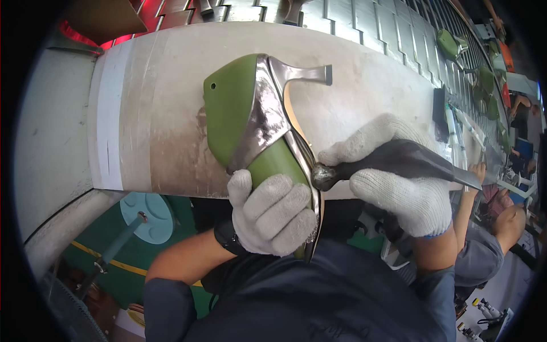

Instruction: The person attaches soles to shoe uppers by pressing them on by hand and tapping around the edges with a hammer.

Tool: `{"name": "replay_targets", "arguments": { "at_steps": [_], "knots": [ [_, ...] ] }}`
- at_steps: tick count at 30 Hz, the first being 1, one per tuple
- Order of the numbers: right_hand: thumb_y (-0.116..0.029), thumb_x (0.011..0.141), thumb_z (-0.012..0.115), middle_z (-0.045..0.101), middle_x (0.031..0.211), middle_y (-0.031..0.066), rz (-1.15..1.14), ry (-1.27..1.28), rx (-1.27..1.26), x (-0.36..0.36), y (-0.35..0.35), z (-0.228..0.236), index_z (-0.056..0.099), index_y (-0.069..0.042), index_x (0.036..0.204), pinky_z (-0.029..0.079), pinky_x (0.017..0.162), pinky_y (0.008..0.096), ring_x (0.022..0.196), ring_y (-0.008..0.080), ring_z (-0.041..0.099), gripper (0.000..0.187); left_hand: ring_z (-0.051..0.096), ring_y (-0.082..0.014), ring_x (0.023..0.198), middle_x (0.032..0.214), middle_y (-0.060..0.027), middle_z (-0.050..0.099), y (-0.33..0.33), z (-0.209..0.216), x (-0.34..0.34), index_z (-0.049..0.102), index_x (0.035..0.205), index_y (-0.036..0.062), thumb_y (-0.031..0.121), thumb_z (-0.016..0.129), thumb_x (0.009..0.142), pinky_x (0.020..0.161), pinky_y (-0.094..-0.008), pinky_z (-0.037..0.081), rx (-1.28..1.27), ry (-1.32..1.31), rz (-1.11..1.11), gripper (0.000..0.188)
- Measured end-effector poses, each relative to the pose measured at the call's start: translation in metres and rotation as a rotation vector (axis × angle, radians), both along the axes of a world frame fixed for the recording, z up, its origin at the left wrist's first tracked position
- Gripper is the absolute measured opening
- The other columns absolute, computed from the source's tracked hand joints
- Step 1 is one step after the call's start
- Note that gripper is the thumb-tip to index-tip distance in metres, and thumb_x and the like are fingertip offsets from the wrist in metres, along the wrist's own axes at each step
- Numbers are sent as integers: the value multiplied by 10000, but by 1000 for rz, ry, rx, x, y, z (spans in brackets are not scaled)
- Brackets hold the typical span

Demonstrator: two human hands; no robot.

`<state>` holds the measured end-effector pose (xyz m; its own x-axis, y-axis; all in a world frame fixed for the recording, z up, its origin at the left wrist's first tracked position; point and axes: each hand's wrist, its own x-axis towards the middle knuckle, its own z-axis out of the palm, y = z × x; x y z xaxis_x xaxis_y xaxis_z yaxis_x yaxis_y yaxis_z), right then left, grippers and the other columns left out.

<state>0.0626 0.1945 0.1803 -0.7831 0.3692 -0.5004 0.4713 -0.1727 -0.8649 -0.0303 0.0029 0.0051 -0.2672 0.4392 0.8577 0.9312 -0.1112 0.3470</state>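
A metallic silver high-heeled shoe (268, 105), stretched over a green shoe last (228, 111), is tilted above the near edge of the worktable. Its slim heel (310, 74) points right and its sole side faces right. My left hand (273, 214), in a white knit glove, has its fingers wrapped round the toe end of the shoe and last. My gloved right hand (399, 182) is closed on a dark shoemaker's hammer (393, 159) with a round face and a flat, tapered end. The round face is against or very near the sole edge; I cannot tell which. The hammer's handle is hidden.
The pale worktable (176, 108) lies beneath the shoe. Beyond it runs a metal slat conveyor (347, 20) with another green last (450, 44) on it. Brushes or tubes (456, 128) lie at the right. A co-worker's arm (467, 199) is close on the right. A light-blue round stool (147, 216) stands below left.
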Motion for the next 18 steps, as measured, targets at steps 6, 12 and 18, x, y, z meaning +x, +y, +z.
{"name": "replay_targets", "arguments": {
  "at_steps": [6, 12, 18],
  "knots": [
    [-49, 958, 771, 759, 1300, 288, 26, 36, 59, -12, -3, -21, 626, 91, 1301, 582, 1123, 502, 1236, 357, 738, 397, 669, -230, 1116, 1303, -26, 653, -2, -3, 5, 578, 1330, 176, 199, 747, 962, 1126, -619, 390, 6, -27, 25, 405],
    [-38, 949, 817, 771, 1280, 260, 225, 111, 279, -33, 20, -18, 680, 74, 1250, 602, 1076, 481, 1184, 321, 760, 349, 590, -209, 1175, 1217, 11, 583, 1, -5, 1, 518, 1387, 183, 222, 892, 879, 1242, -669, 372, -6, 48, 5, 632],
    [-24, 918, 796, 785, 1238, 247, 248, 50, 111, -51, 31, -19, 696, 60, 1197, 596, 1047, 478, 1163, 326, 754, 308, 584, -215, 1168, 1208, 16, 584, -8, -1, -2, 540, 1363, 188, 213, 894, 893, 1243, -669, 367, -48, -23, -46, 589]
  ]
}}
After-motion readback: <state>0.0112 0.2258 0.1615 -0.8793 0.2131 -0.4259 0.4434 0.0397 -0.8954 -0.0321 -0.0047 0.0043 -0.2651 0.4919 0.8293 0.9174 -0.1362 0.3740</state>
